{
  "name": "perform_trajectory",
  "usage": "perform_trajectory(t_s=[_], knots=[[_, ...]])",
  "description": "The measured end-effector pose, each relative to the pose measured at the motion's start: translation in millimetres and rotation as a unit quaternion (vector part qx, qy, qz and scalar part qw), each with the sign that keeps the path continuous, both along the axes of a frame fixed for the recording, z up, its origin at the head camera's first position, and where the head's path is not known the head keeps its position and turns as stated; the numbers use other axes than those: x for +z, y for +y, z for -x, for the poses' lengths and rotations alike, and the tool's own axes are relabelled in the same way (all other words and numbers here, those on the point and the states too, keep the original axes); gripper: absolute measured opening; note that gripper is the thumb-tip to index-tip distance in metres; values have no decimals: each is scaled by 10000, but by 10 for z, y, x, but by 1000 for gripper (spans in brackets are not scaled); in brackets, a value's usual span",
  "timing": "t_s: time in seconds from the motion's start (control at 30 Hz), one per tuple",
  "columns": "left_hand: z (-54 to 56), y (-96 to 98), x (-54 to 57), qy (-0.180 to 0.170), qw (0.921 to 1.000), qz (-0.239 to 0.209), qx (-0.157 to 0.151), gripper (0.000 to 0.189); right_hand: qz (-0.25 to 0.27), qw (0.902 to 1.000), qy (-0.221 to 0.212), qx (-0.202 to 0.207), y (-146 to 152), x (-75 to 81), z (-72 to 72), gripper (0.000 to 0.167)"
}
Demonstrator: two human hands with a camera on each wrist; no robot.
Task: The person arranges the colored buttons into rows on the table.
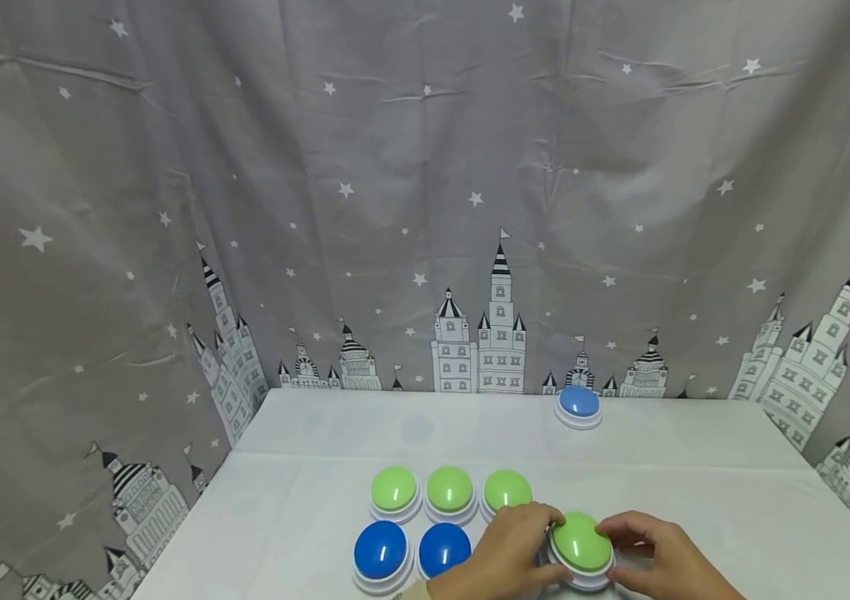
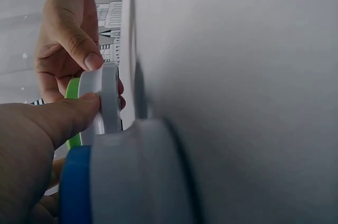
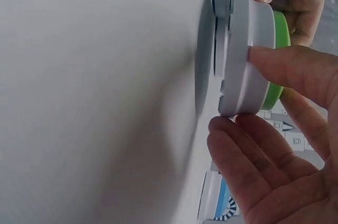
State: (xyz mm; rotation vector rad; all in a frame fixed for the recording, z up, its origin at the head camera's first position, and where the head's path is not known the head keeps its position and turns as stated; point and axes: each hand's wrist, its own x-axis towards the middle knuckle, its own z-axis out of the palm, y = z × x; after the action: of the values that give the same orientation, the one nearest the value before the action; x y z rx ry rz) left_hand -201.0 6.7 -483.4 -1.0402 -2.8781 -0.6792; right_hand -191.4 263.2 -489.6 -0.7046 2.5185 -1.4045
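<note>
A green push button [image 1: 581, 542] with a white round base is between my two hands at the front right of the table. My left hand [image 1: 503, 554] grips its left side, thumb [image 2: 79, 110] on the white rim. From the right, my right hand [image 1: 661, 557] holds the same base, with its thumb [image 3: 280, 65] on the rim and fingers around the far side. In the right wrist view the base looks raised slightly off the white surface. A blue push button [image 2: 76, 187] stands close beside my left hand, mostly hidden by it in the head view.
Three green buttons, one of them a left green button [image 1: 394, 488], form a row left of my hands. In front of them sit blue buttons [image 1: 381, 550]. A lone blue button [image 1: 578, 402] stands at the back of the white table [image 1: 305, 500], before a grey castle-print curtain [image 1: 395, 167].
</note>
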Motion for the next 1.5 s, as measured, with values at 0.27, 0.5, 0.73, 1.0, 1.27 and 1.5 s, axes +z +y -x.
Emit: perform_trajectory(t_s=[0.27, 0.5, 0.73, 1.0, 1.27, 1.5], knots=[[-63, -20, -58, 174, 9995, -58, -270, 56, 11, 9992, 15, 390, 35, -18, -49, 41], [-71, -33, -60, 247, 9991, 120, -331, 55, 208, 9976, 75, 660, 50, -56, -60, 42], [-82, -77, -97, 610, 9968, 169, -498, 52, 229, 9970, 93, 737, 54, -71, -79, 42], [-74, -114, -105, 776, 9945, 184, -676, 53, 262, 9956, 209, 874, 32, -80, -86, 41], [-65, -156, -105, 937, 9916, 180, -870, 55, 149, 9949, 484, 874, 11, -99, -87, 42], [-52, -165, -128, 992, 9902, 191, -967, 57, -73, 9942, 527, 940, 10, -96, -58, 43]])
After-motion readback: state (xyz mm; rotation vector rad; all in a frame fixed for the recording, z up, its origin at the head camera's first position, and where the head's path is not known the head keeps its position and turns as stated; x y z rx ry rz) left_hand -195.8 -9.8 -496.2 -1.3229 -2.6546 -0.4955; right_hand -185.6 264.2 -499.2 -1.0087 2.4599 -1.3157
